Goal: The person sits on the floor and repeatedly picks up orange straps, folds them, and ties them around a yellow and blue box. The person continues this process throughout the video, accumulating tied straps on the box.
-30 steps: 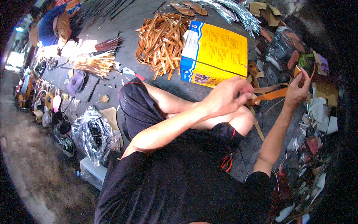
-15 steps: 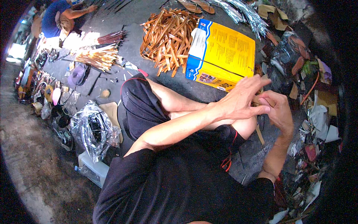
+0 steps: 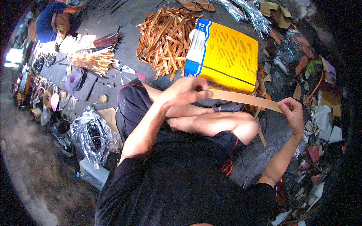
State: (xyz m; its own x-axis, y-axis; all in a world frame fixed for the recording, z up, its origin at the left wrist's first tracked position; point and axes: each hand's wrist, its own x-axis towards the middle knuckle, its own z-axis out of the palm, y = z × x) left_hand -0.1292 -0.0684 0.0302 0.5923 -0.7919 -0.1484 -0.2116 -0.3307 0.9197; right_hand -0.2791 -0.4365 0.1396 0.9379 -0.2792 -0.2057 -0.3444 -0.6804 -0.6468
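Observation:
A flat tan strip [image 3: 247,100] is stretched between my two hands, in front of the near edge of a yellow and blue box [image 3: 228,52]. At the strip's left end, my left hand [image 3: 184,91] pinches it with bent fingers. My right hand [image 3: 292,112] grips the other end between thumb and fingers. Beyond my left hand lies a heaped pile of shiny brown strips [image 3: 164,41], beside the box. More tan strips [image 3: 260,86] show at the box's right corner, partly hidden behind the held strip.
At far left another person [image 3: 51,22] sits by bundles of thin strips [image 3: 94,60]. A clear plastic bag [image 3: 92,135] and a pale jug [image 3: 94,169] lie at my left. Scraps and dark plastic [image 3: 290,52] litter the right side. Sandals [image 3: 196,4] lie at the back.
My hands, close together before, have moved apart, the left one leftward and the right one slightly right and down. The tan strip now spans the gap between them.

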